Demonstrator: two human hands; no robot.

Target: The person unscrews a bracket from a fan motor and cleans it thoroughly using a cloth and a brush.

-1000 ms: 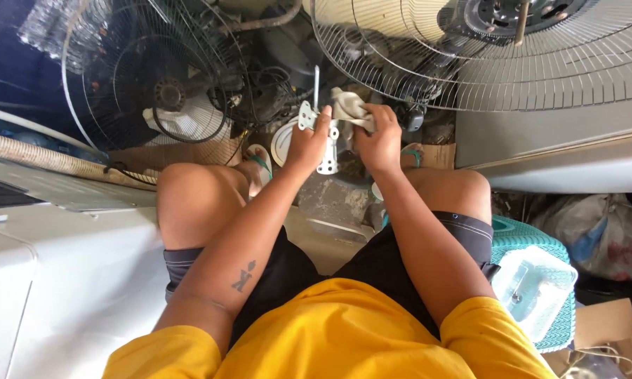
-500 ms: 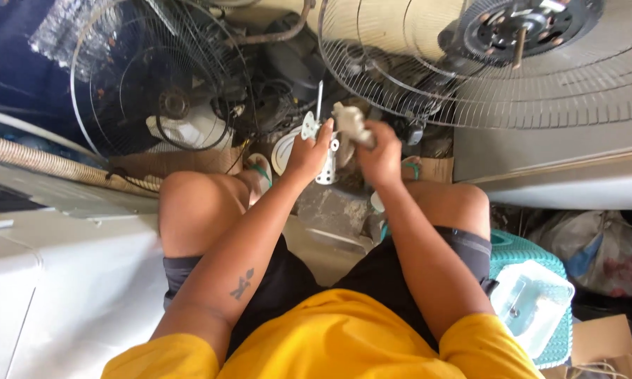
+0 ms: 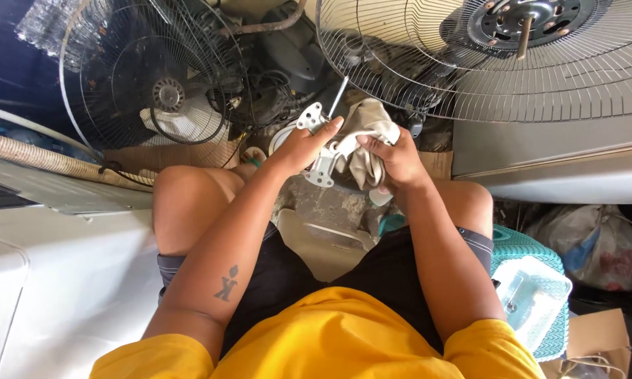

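My left hand (image 3: 303, 145) grips a white metal fan motor part (image 3: 321, 168) with mounting ears and a thin steel shaft (image 3: 337, 97) sticking up from it. My right hand (image 3: 398, 160) presses a crumpled beige cloth (image 3: 367, 126) against that part from the right. Both hands are raised between my knees, in front of the fan guards. The middle of the motor part is hidden by fingers and cloth.
A dark fan with its wire guard (image 3: 154, 77) stands at the upper left. A large wire fan grille (image 3: 540, 63) with a motor hub lies at the upper right. A teal basket (image 3: 533, 295) sits by my right thigh, a white appliance (image 3: 42, 281) on the left.
The view has tilted slightly. My hands and the motor part stay together between my knees, with the cloth shifted a little over the part.
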